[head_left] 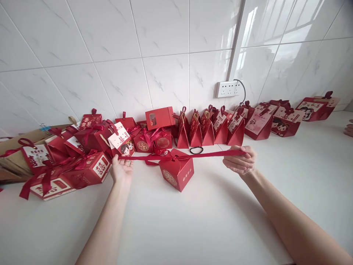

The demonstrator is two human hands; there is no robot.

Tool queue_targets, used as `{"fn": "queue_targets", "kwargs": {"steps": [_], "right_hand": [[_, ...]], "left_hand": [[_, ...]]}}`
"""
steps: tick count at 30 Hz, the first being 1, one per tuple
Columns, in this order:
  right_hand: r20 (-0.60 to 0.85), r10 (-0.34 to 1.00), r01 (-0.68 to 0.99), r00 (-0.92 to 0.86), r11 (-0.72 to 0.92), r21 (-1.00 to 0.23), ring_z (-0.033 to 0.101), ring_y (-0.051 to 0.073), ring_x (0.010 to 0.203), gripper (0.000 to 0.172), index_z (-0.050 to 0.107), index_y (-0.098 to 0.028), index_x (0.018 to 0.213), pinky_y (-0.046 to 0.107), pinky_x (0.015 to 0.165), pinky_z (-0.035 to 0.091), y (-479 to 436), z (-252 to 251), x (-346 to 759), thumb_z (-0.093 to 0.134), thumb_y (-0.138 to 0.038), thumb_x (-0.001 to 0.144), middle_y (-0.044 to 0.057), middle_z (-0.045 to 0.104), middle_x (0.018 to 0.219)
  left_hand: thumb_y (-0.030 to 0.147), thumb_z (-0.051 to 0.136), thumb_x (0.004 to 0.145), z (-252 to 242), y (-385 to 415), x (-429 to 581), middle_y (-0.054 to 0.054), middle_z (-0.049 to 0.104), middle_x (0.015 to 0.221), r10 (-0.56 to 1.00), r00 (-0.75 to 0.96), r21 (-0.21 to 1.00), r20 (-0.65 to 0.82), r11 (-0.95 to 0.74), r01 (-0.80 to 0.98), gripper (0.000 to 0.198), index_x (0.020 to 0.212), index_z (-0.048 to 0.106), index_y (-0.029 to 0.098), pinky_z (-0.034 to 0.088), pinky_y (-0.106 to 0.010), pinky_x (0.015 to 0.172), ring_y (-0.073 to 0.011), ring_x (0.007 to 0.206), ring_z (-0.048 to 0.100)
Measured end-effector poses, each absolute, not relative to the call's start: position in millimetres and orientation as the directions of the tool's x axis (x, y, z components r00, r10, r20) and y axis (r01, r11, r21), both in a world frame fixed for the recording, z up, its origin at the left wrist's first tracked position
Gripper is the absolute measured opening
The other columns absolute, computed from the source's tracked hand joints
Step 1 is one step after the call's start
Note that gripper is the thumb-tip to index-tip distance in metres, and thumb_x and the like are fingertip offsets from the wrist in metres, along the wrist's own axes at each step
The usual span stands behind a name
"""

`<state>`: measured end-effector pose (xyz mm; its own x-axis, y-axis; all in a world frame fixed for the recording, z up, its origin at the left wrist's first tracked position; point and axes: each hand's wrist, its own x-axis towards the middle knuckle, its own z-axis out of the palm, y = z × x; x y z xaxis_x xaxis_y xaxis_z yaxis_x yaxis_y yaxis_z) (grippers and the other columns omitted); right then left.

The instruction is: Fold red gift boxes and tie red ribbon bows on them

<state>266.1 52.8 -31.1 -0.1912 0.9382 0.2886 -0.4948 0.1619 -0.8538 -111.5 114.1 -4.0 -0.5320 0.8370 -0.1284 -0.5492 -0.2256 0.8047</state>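
A small red gift box [176, 172] stands on the white table [193, 228], a dark red ribbon [204, 155] tied at its top and stretched out level to both sides. My left hand [121, 170] is closed on the ribbon's left end, just left of the box. My right hand [240, 159] pinches the right end, well to the right of the box. Both arms reach in from the bottom edge.
Many red gift boxes and bags line the tiled wall: a pile at left [82, 158], upright triangular bags [206, 129] in the middle, larger bags [285, 119] at right. A black hair tie [196, 150] lies behind the box. Another person's fingers [349, 129] show at the right edge.
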Motion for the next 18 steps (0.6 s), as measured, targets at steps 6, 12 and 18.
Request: {"fn": "queue_targets", "kwargs": {"steps": [6, 12, 18], "right_hand": [[0.105, 0.835, -0.29, -0.541, -0.068, -0.955, 0.027, 0.006, 0.018, 0.063, 0.048, -0.02, 0.04, 0.018, 0.027, 0.027, 51.0, -33.7, 251.7, 0.053, -0.076, 0.07, -0.009, 0.023, 0.021], [-0.233, 0.861, 0.129, -0.453, -0.196, -0.972, 0.062, 0.015, 0.049, 0.062, 0.066, -0.014, 0.075, 0.024, 0.042, 0.052, 33.8, -15.9, 195.6, 0.047, -0.073, 0.079, 0.005, 0.064, 0.064], [-0.086, 0.896, 0.079, -0.435, -0.057, -0.995, 0.06, 0.018, 0.078, 0.046, 0.063, -0.014, 0.076, 0.023, 0.048, 0.055, 29.1, -16.8, 172.7, 0.064, -0.06, 0.074, 0.006, 0.06, 0.076]], "left_hand": [[0.03, 0.053, 0.074, -10.7, 113.3, -105.0, -0.001, 0.054, 0.097, 0.743, -0.666, 0.885, 0.067, -0.353, -0.304, 0.015, 0.086, 0.046, 0.024, 0.046, -0.028, 0.089, -0.0163, 0.104, 0.054], [0.028, 0.063, 0.069, -11.8, 94.8, -73.8, -0.005, 0.066, 0.102, 0.896, -0.269, 0.929, 0.355, -0.37, -0.005, 0.01, 0.075, 0.064, 0.021, 0.04, -0.028, 0.097, -0.0229, 0.112, 0.054], [0.034, 0.073, 0.062, -6.7, 78.6, -57.0, 0.001, 0.06, 0.063, 0.965, 0.177, 0.971, 0.191, -0.212, 0.108, 0.018, 0.065, 0.063, 0.019, 0.044, -0.024, 0.061, -0.0153, 0.063, 0.057]]}}
